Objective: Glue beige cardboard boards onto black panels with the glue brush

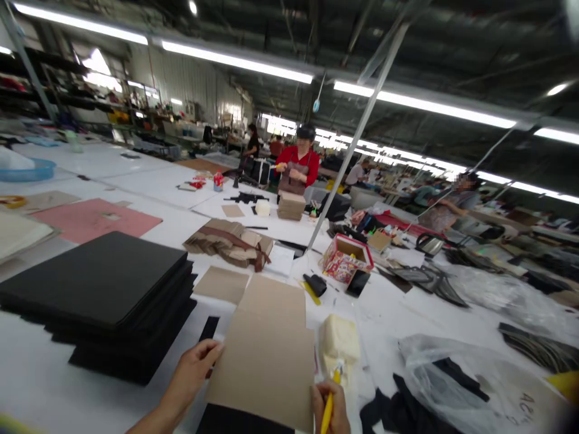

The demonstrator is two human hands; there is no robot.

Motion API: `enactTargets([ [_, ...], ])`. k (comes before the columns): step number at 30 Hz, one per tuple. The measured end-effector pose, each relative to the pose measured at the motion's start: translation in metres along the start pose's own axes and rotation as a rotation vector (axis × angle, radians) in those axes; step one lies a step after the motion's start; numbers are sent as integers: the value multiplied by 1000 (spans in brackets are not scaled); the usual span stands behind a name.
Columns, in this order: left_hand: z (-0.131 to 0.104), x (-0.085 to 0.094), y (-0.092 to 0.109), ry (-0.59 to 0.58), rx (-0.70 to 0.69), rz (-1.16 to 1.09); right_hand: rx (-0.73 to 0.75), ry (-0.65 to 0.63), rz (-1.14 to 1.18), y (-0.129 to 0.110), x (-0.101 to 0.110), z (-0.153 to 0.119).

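My left hand (195,366) is closed, thumb and forefinger pinched at the left edge of a tan cardboard sheet (266,355). What lies between those fingertips is hard to make out. A short black strip (209,328) lies just beyond them. In my right hand (331,407), at the sheet's lower right edge, is a yellow-handled brush (333,398). Its pale tip points at a cream-coloured, glue-smeared block or tub (341,337). Under the sheet's near end shows a black panel (244,420). More tan card (221,283) lies beyond the sheet.
A tall stack of black panels (104,277) stands at left, with pink sheeting (97,218) behind. Tied brown pieces (230,241), a patterned box (346,259) and a metal pole (353,144) stand ahead. A clear plastic bag (470,380) lies right. A co-worker (298,163) faces the table.
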State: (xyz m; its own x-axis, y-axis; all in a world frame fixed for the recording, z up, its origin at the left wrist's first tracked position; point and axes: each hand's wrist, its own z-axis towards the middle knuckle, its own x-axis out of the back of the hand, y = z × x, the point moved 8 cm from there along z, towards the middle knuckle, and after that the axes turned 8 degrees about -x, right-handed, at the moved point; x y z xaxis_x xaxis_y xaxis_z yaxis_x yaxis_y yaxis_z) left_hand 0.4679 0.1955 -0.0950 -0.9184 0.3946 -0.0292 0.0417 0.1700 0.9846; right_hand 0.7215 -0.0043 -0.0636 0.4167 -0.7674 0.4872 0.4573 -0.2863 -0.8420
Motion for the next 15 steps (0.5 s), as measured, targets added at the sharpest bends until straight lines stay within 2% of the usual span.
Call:
enactTargets([
  [4, -28, 2, -54, -90, 50, 296, -86, -240, -258, 41, -5, -44],
  [8, -30, 7, -92, -93, 59, 424, -52, -308, -392, 70, -24, -71],
  [11, -17, 10, -112, -80, 71, 466, -24, -286, -427, 83, -40, -70],
  [15, 4, 9, -126, -59, 83, 497, -24, -268, -416, 95, -58, -58],
])
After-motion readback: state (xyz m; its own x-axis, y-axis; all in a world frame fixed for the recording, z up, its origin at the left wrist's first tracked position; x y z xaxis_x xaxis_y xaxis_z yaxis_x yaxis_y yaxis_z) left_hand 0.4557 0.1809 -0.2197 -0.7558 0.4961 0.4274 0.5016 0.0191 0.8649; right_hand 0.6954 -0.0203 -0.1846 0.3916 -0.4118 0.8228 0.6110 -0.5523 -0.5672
